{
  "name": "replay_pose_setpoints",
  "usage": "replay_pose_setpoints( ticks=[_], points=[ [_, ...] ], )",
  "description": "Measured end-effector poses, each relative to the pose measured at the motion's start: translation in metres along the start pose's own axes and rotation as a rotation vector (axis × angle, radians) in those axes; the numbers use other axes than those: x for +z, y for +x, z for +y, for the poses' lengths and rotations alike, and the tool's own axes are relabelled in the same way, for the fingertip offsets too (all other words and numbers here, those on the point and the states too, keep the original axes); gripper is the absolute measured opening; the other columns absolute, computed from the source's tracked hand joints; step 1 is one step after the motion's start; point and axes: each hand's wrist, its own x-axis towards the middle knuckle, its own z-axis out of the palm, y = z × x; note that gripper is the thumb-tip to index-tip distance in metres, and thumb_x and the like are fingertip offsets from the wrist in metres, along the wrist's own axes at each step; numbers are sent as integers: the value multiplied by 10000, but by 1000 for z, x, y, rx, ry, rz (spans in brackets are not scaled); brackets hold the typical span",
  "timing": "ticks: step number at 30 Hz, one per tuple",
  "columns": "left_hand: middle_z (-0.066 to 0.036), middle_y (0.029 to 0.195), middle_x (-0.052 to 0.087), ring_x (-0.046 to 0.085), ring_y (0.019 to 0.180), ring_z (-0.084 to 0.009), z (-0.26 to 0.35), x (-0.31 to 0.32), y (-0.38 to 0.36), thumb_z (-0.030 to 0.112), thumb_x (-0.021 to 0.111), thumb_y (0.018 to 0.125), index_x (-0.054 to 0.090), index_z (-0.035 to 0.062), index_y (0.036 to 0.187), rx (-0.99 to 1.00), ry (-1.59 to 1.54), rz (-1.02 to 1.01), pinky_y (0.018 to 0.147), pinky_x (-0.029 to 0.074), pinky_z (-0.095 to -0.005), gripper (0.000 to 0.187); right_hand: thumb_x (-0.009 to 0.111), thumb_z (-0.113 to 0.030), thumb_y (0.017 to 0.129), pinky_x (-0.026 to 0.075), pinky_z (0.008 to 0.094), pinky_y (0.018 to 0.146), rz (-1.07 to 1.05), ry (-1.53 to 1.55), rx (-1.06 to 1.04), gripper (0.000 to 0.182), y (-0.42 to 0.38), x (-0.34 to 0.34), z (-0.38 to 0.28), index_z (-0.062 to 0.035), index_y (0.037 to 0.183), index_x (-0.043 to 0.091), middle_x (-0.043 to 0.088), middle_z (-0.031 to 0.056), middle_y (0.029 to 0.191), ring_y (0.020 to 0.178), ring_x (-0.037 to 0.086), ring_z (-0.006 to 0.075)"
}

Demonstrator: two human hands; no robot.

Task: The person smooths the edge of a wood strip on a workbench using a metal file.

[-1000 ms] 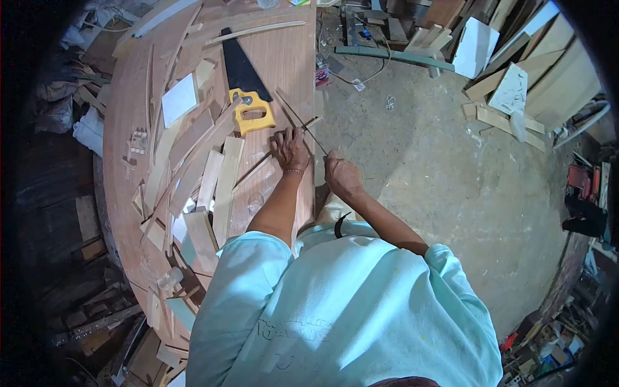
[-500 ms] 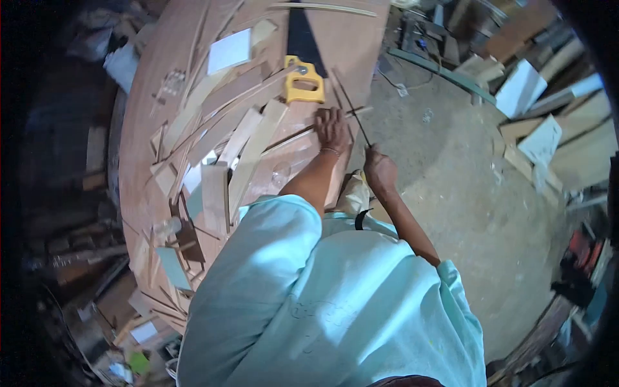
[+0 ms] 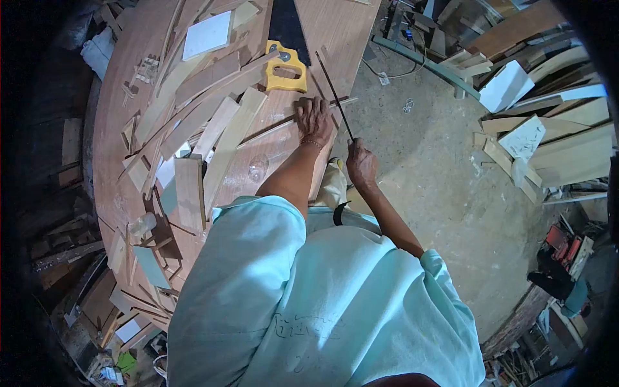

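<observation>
My left hand (image 3: 313,120) presses down on a narrow wooden strip (image 3: 271,131) near the table's right edge, fingers over it and slightly spread. The strip's far end sticks out past the hand. In my closed right hand (image 3: 362,162), just off the edge, is a long, thin dark blade (image 3: 334,88), seen almost edge-on. It slants up and left across the strip beside my left fingers. Its handle is hidden in my fist. A handsaw with a yellow handle (image 3: 287,75) lies flat on the table above my left hand.
Loose boards and offcuts (image 3: 222,138) cover much of the wooden table (image 3: 116,129). A white block (image 3: 207,35) lies among them. On the right, beyond the concrete floor (image 3: 425,187), lean stacked planks (image 3: 577,155). A green bar (image 3: 429,68) lies at the floor's upper side.
The view has shifted, so the table and both hands appear further left and slightly higher. Both hands keep nearly the same places at the strip and on the blade.
</observation>
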Motion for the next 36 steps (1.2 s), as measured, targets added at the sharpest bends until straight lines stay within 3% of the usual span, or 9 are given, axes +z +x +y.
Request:
replay_pose_setpoints(
  ticks=[12,18,28,30,36],
  points=[
    [-82,818,436,392,865,-266,0,2,0,151,453,666,461,81,809,5,45,-16,795,262,-415,160,411,-212,797,360,429,404,35,65,-26,179,0,1,0,-42,741,410,480,195,507,476,490,370],
    [-83,851,449,388,892,-256,1,-1,1,205,458,700,473,86,786,-11,80,-45,796,265,-409,148,425,-185,786,374,412,415,175,99,-54,133,21,-12,-12,-62,744,398,498,175,518,476,504,342],
    [-77,830,450,406,859,-260,2,-1,2,247,474,711,463,88,799,-67,-48,-106,785,275,-405,183,405,-234,782,393,441,484,52,63,-17,193,47,-11,-26,-44,751,418,519,205,587,575,522,370],
    [-75,820,447,407,853,-262,0,4,1,253,477,707,462,84,799,0,116,-22,780,279,-410,193,399,-248,783,390,455,494,18,99,18,203,48,-15,-31,-48,767,429,520,214,599,588,519,384],
    [-91,818,439,402,856,-262,-3,11,0,256,479,704,458,82,801,20,137,7,780,279,-413,200,377,-240,787,393,458,514,-9,98,11,207,50,-17,-34,-42,762,433,522,225,618,617,522,387]
  ],
)
